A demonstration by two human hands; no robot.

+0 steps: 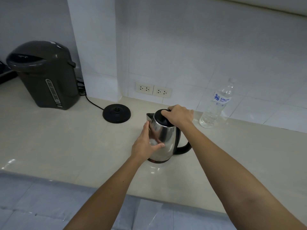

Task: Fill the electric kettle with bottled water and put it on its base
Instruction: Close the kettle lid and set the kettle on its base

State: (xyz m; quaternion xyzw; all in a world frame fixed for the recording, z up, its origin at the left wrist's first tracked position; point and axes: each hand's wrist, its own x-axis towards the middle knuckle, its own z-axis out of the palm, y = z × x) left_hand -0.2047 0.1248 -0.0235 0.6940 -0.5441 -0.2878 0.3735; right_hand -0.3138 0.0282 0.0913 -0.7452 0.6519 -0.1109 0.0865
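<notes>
A person looks down at a pale desk (pixel 66 146) where a stainless steel electric kettle (pixel 163 138) stands upright near the middle, off its base, spout turned to the left and black handle to the right. The left hand (pixel 146 145) lies flat against the kettle's steel side with its fingers (pixel 145 130) spread and loosely cupped, steadying the body, not clasped round it. The right hand (pixel 180 116) sits on top, fingers curled closed around the black lid (pixel 160 117), which appears shut. The round black base (pixel 116 113) rests on the desk to the left, apart from the kettle, its cord running back toward a dark hot-water dispenser (pixel 44 75) in the corner. A clear water bottle (pixel 217 105), cap on and seemingly full, stands to the right by the tiled wall, near the right forearm. Wall sockets (pixel 153 89) sit low on the wall behind. Judging from this, the lid is about to be pulled off. If it is tight, a hard tug could jerk the kettle or tip it, since the left hand only braces one side. An elbow swinging right could knock over the bottle. Later, careless pouring could spill water toward the base or the sockets.
</notes>
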